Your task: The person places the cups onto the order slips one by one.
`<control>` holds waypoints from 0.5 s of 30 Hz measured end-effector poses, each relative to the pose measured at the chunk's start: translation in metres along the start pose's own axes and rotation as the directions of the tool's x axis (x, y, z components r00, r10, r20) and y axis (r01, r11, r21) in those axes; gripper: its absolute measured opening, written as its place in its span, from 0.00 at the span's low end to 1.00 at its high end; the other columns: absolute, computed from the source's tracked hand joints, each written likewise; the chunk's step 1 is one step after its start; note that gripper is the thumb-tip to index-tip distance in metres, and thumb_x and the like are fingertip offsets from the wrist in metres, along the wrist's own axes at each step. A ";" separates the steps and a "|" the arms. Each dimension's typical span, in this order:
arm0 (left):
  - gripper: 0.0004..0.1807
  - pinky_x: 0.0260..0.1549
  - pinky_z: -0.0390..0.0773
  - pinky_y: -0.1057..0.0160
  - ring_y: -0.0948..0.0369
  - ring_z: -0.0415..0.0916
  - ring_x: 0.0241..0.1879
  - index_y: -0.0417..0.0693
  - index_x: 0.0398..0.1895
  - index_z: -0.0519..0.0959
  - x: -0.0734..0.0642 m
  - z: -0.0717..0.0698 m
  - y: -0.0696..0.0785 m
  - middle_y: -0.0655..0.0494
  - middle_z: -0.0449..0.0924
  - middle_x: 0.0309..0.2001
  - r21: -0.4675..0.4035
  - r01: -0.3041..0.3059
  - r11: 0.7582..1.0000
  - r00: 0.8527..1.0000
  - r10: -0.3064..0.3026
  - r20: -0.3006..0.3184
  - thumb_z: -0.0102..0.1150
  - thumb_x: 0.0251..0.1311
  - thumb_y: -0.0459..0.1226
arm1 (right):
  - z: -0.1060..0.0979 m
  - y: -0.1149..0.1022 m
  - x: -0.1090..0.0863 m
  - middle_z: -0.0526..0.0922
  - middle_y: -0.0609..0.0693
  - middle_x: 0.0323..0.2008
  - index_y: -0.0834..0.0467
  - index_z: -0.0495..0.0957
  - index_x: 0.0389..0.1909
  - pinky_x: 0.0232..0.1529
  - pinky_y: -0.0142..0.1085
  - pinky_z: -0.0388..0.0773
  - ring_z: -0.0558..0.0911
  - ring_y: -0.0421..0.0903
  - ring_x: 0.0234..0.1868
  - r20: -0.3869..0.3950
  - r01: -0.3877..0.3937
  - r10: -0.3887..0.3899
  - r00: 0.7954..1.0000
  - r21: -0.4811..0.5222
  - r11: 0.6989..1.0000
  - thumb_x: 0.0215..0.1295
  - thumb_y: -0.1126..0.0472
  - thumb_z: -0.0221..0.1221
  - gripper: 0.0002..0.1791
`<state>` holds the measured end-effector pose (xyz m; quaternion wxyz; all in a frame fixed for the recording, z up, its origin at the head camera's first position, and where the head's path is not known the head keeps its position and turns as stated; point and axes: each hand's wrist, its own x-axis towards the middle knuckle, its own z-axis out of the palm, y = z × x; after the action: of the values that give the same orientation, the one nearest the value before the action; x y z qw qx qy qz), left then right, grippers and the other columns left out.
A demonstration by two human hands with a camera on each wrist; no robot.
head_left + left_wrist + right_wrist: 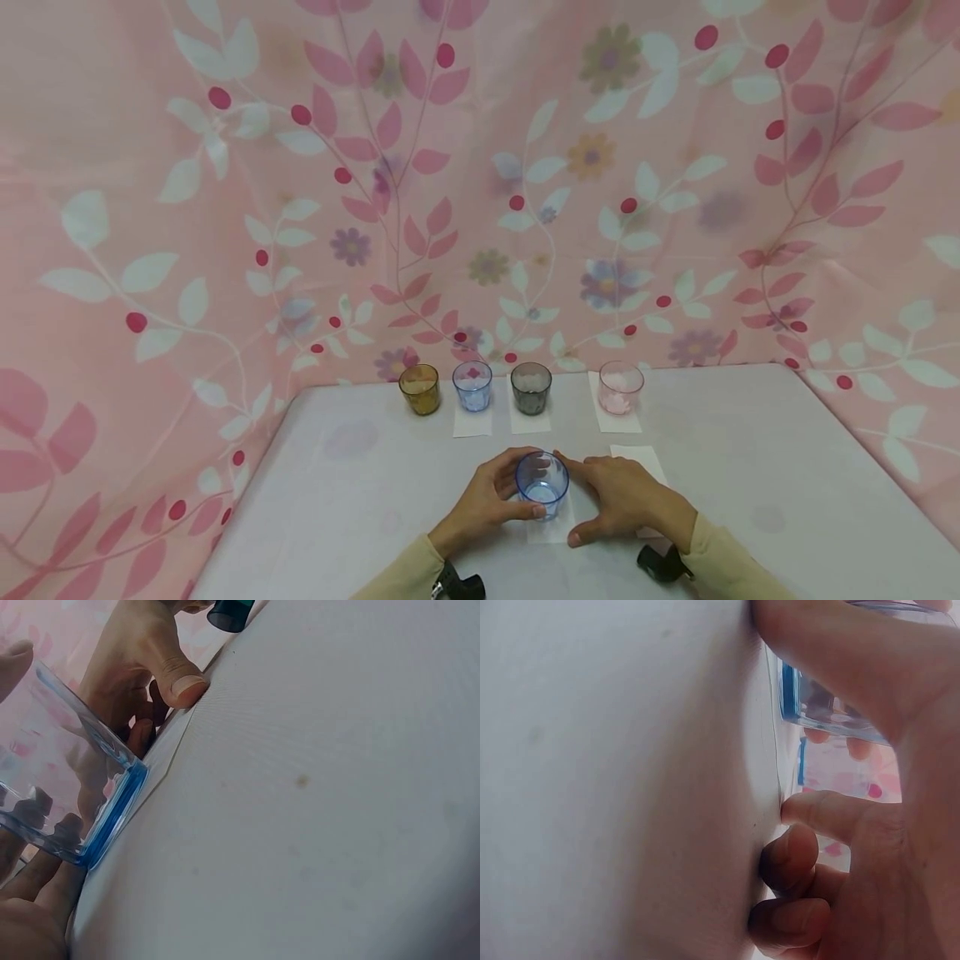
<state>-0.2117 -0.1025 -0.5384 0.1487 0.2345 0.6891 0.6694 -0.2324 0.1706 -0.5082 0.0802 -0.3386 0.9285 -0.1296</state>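
A clear blue glass (542, 490) stands upright over a white paper slip (551, 533) near the middle of the table. From the left side, my left hand (487, 497) holds it, thumb in front and fingers curled round behind. In the left wrist view the blue glass (97, 791) has its thick base close to the paper. My right hand (626, 497) is on the glass's right, thumb and index finger spread, the thumb low by the slip. In the right wrist view its other fingers (791, 859) bend down at the table surface, and the glass (829, 709) shows behind the thumb.
Along the table's back edge stand an amber glass (420, 392), a light blue glass (472, 387), a grey glass (531, 392) and a pink glass (620, 390). All but the amber one are on paper slips. Another slip (637, 455) lies partly under my right hand. A floral curtain (480, 208) hangs behind.
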 end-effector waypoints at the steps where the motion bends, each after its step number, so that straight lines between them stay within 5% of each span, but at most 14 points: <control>1: 0.40 0.72 0.72 0.63 0.50 0.72 0.73 0.51 0.76 0.70 0.000 0.000 0.000 0.46 0.75 0.73 -0.002 -0.001 1.000 1.000 0.001 0.002 0.78 0.61 0.36 | 0.000 0.000 0.000 0.83 0.40 0.43 0.46 0.67 0.81 0.44 0.45 0.82 0.80 0.38 0.40 0.003 -0.004 0.004 1.000 0.003 1.000 0.44 0.19 0.72 0.64; 15: 0.42 0.73 0.71 0.66 0.54 0.73 0.73 0.51 0.77 0.69 0.001 0.000 0.002 0.48 0.75 0.73 0.024 -0.002 1.000 1.000 0.002 0.016 0.78 0.61 0.39 | 0.001 0.000 -0.002 0.85 0.43 0.46 0.46 0.66 0.81 0.46 0.48 0.83 0.82 0.41 0.43 0.007 -0.015 0.015 1.000 0.011 1.000 0.43 0.19 0.72 0.64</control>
<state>-0.2123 -0.1026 -0.5368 0.1506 0.2421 0.6956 0.6594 -0.2308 0.1713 -0.5091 0.0862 -0.3314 0.9301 -0.1331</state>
